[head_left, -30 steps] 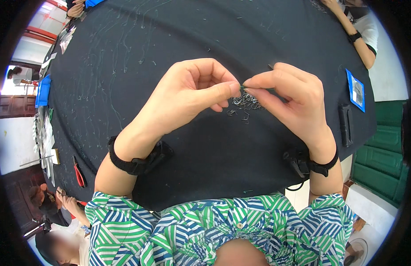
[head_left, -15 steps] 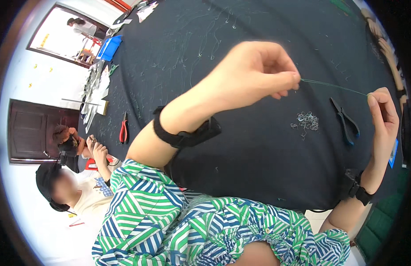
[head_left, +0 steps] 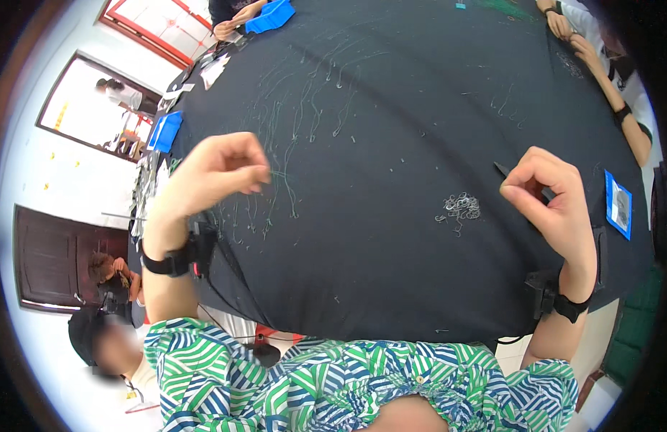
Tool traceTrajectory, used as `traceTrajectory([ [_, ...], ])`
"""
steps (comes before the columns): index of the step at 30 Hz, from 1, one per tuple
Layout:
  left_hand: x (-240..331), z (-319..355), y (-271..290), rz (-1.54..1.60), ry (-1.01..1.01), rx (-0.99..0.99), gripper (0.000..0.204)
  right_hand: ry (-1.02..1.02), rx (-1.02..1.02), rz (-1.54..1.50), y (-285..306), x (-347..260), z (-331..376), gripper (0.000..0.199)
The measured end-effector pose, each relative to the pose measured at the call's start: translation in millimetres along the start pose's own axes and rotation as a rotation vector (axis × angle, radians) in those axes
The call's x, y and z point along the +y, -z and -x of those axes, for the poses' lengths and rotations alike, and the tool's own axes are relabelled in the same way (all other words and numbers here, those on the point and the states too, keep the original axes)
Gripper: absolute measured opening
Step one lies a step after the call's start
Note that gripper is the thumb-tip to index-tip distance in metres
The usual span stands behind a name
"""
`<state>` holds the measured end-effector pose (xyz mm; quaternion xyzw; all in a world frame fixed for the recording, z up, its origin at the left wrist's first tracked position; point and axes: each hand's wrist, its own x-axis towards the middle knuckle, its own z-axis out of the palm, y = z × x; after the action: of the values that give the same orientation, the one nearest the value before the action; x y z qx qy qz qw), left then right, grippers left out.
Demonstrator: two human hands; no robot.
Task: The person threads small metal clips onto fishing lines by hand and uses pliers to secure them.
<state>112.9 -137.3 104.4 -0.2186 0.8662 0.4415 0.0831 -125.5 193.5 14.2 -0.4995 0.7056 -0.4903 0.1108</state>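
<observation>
My left hand (head_left: pixel 222 169) is above the left part of the black cloth, thumb and fingers pinched together. A short piece of green line (head_left: pixel 279 174) shows at its fingertips, blurred against the lines lying below. My right hand (head_left: pixel 553 194) is closed in a pinch on the right side; whatever is between those fingertips is too small to make out. Partly hidden behind it lies a pair of dark pliers (head_left: pixel 500 169). To the left of that hand sits a small heap of silvery fish hooks (head_left: pixel 461 207).
Green lines with hooks (head_left: pixel 296 133) lie across the black cloth (head_left: pixel 391 273). A blue packet (head_left: pixel 618 205) is at the right edge. Blue trays (head_left: pixel 165 132) stand at the far left and back. Co-workers sit around; one person's hands (head_left: pixel 571 36) rest at the far right.
My left hand has moved left, away from the hook heap, and my hands are farther apart. The green line stretched between them earlier no longer shows there. The head view has shifted.
</observation>
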Motion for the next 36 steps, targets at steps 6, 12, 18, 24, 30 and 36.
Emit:
traceTrajectory([
  [6, -48.4, -77.4, 104.5, -0.249, 0.156, 0.22, 0.008, -0.09, -0.031, 0.033, -1.2, 3.5, 0.9, 0.007],
  [12, -186.4, -172.5, 261.6, -0.08, 0.049, 1.124, 0.022, -0.114, 0.017, 0.125, -2.9, 12.5, -3.2, 0.007],
  [18, -265.9, -219.1, 205.7, 0.173, 0.35, 1.064, 0.008, -0.166, 0.068, 0.229, -0.5, 20.7, -5.7, 0.007],
  [24, -251.9, -209.2, 168.6, -0.073, 0.513, 0.853, 0.012, -0.167, 0.058, 0.278, 2.8, 17.5, -4.1, 0.008],
  [30, -245.7, -190.6, 166.7, -0.675, 0.406, 0.794, 0.021, -0.256, 0.06, 0.3, 16.1, 26.4, -4.6, 0.009],
  [36, -231.7, -197.4, 181.5, -0.861, 0.341, 0.566, 0.034, -0.328, 0.114, 0.404, 45.6, 54.3, 8.6, 0.018],
])
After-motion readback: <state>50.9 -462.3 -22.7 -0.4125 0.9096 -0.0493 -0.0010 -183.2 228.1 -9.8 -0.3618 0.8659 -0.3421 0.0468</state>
